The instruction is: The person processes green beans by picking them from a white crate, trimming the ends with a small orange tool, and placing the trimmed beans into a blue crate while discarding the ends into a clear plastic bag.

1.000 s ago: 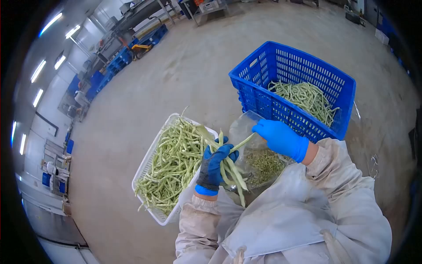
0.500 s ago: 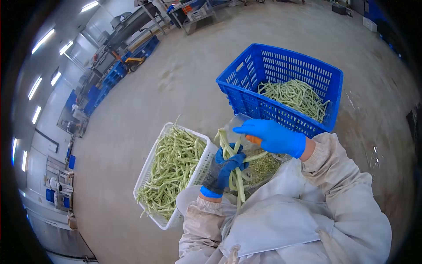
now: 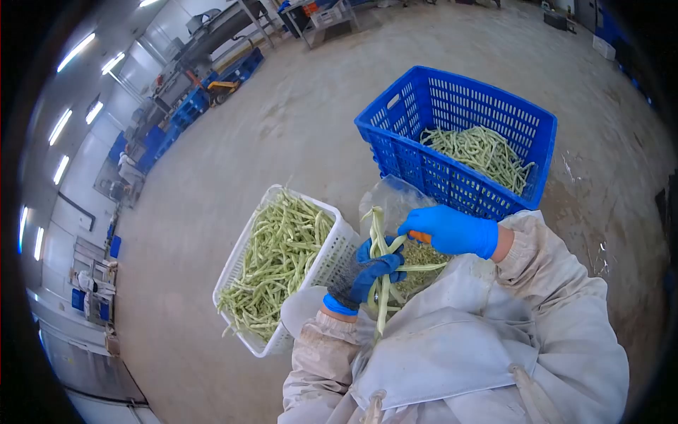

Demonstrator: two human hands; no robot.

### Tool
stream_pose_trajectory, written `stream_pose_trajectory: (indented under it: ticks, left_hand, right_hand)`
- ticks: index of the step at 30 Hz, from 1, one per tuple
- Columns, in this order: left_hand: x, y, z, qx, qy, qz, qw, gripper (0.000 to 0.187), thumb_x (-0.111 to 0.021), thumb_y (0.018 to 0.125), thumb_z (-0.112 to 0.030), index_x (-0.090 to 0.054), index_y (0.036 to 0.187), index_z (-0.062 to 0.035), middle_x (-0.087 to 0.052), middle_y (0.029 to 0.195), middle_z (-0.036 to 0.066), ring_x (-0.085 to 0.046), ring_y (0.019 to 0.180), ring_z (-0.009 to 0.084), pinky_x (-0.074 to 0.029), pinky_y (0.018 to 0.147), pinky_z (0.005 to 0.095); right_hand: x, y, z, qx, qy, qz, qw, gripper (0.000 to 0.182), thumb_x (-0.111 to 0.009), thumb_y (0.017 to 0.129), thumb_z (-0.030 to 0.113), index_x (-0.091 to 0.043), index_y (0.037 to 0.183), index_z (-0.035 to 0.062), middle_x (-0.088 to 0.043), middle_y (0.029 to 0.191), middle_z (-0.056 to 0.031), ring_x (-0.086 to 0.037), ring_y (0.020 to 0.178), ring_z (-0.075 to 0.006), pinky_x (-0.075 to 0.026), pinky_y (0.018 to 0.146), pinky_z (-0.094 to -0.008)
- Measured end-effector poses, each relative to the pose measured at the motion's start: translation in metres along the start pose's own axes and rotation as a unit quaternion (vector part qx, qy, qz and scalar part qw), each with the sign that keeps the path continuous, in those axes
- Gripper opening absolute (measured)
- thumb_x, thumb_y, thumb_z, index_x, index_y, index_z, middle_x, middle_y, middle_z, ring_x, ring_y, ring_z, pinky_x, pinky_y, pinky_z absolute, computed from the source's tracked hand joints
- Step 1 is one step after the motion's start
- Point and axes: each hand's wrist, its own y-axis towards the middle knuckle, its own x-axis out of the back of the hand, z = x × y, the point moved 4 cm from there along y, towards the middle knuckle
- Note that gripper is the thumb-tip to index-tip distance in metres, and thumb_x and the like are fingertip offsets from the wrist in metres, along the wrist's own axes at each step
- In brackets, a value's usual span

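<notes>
Several long green beans [image 3: 382, 300] are gripped in my left hand [image 3: 374, 272], which wears a blue glove with a grey cuff. My right hand [image 3: 450, 230], in a blue glove, is closed on an orange-handled tool [image 3: 419, 237] close to the beans; the tool's working end cannot be made out. Under my hands lies a clear plastic bag [image 3: 388, 198] with small green trimmings [image 3: 422, 263] inside. To the left, a white basket [image 3: 330, 256] is heaped with beans [image 3: 279, 258].
A blue crate [image 3: 443, 169] with beans [image 3: 484, 155] in its bottom stands beyond my right hand. Metal tables [image 3: 321, 18], a yellow pallet jack [image 3: 222, 88] and blue pallets are farther off. Two people in white [image 3: 129, 169] are at the far left.
My right hand has come down and slightly right, and more of the orange handle shows. The view has shifted a little. My left hand still holds the beans.
</notes>
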Motion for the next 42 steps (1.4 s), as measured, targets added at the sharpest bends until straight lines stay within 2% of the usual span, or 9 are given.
stream_pose_trajectory:
  ticks: [6, 9, 14, 16, 19, 21, 25, 31, 42]
  left_hand:
    - [-0.007, -0.002, 0.005, 0.008, 0.010, 0.001, 1.000, 0.036, -0.062, 0.078, -0.010, -0.050, 0.110, -0.0002, -0.056, 0.088, 0.007, -0.056, 0.071, 0.0156, -0.051, 0.069, 0.0305]
    - [-0.012, 0.004, 0.008, 0.006, 0.009, -0.047, 0.999, 0.036, -0.062, 0.078, -0.010, -0.050, 0.111, -0.0001, -0.056, 0.088, 0.008, -0.057, 0.070, 0.0149, -0.051, 0.067, 0.0287]
    - [-0.013, 0.008, 0.012, -0.004, 0.015, -0.070, 0.997, 0.036, -0.062, 0.079, -0.011, -0.049, 0.111, -0.0001, -0.057, 0.086, 0.007, -0.058, 0.070, 0.0145, -0.051, 0.062, 0.0281]
    - [-0.010, 0.001, 0.012, 0.004, 0.037, -0.080, 0.996, 0.035, -0.061, 0.079, -0.011, -0.049, 0.110, -0.0004, -0.058, 0.085, 0.006, -0.058, 0.070, 0.0144, -0.051, 0.062, 0.0282]
    - [0.006, 0.000, 0.020, -0.051, 0.097, -0.108, 0.988, 0.035, -0.062, 0.080, -0.012, -0.049, 0.110, -0.0002, -0.058, 0.084, 0.006, -0.058, 0.070, 0.0141, -0.050, 0.061, 0.0288]
    - [0.027, 0.011, 0.023, -0.072, 0.300, -0.160, 0.938, 0.035, -0.063, 0.080, -0.014, -0.049, 0.109, 0.0003, -0.058, 0.086, 0.008, -0.059, 0.072, 0.0134, -0.049, 0.060, 0.0295]
    - [0.019, 0.017, 0.008, -0.120, 0.524, -0.231, 0.811, 0.048, -0.068, 0.075, -0.030, -0.048, 0.104, 0.0022, -0.057, 0.088, 0.021, -0.058, 0.077, 0.0342, -0.046, 0.067, 0.0414]
    - [0.016, 0.020, 0.006, -0.152, 0.544, -0.258, 0.784, 0.050, -0.070, 0.073, -0.031, -0.045, 0.103, 0.0002, -0.057, 0.089, 0.025, -0.056, 0.081, 0.0424, -0.044, 0.068, 0.0475]
    - [0.014, 0.021, 0.008, -0.102, 0.550, -0.238, 0.794, 0.042, -0.069, 0.074, -0.028, -0.046, 0.099, -0.0025, -0.058, 0.081, 0.023, -0.058, 0.078, 0.0397, -0.045, 0.066, 0.0474]
  right_hand:
    - [-0.006, -0.010, 0.005, 0.006, -0.056, 0.028, 0.998, 0.026, -0.051, 0.077, -0.002, -0.059, 0.101, 0.0058, -0.060, 0.088, -0.0132, -0.059, 0.078, -0.0312, -0.048, 0.069, -0.0368]
    - [-0.023, -0.011, -0.014, -0.104, 0.140, -0.073, 0.982, 0.024, -0.049, 0.080, -0.001, -0.059, 0.100, 0.0050, -0.061, 0.088, -0.0150, -0.059, 0.078, -0.0327, -0.047, 0.069, -0.0378]
    - [-0.035, -0.015, -0.057, -0.090, -0.070, -0.287, 0.951, 0.016, -0.054, 0.080, 0.007, -0.061, 0.094, 0.0037, -0.062, 0.084, -0.0180, -0.060, 0.078, -0.0354, -0.047, 0.069, -0.0395]
    - [-0.008, -0.033, -0.123, -0.261, -0.105, -0.259, 0.924, 0.017, -0.053, 0.081, 0.007, -0.061, 0.095, 0.0033, -0.062, 0.085, -0.0192, -0.059, 0.079, -0.0372, -0.047, 0.070, -0.0413]
    - [0.013, -0.048, -0.127, -0.235, -0.101, -0.227, 0.940, 0.020, -0.056, 0.080, 0.008, -0.060, 0.099, 0.0036, -0.061, 0.088, -0.0176, -0.060, 0.079, -0.0319, -0.048, 0.071, -0.0369]
    - [0.028, -0.040, -0.067, -0.041, -0.066, -0.274, 0.959, 0.027, -0.062, 0.079, 0.010, -0.058, 0.105, 0.0023, -0.061, 0.089, -0.0142, -0.060, 0.078, -0.0257, -0.047, 0.071, -0.0335]
    - [0.023, -0.029, 0.005, -0.110, 0.084, -0.230, 0.963, 0.034, -0.066, 0.078, 0.012, -0.056, 0.109, 0.0008, -0.060, 0.089, -0.0118, -0.059, 0.078, -0.0220, -0.047, 0.071, -0.0315]
    - [0.010, -0.018, 0.019, -0.075, -0.082, -0.254, 0.961, 0.030, -0.061, 0.082, 0.019, -0.056, 0.105, 0.0001, -0.060, 0.087, -0.0173, -0.061, 0.076, -0.0328, -0.049, 0.062, -0.0400]
    - [0.000, -0.021, -0.008, -0.102, -0.273, -0.203, 0.935, 0.013, -0.055, 0.074, 0.007, -0.057, 0.087, 0.0024, -0.057, 0.071, -0.0129, -0.058, 0.062, -0.0288, -0.048, 0.054, -0.0372]
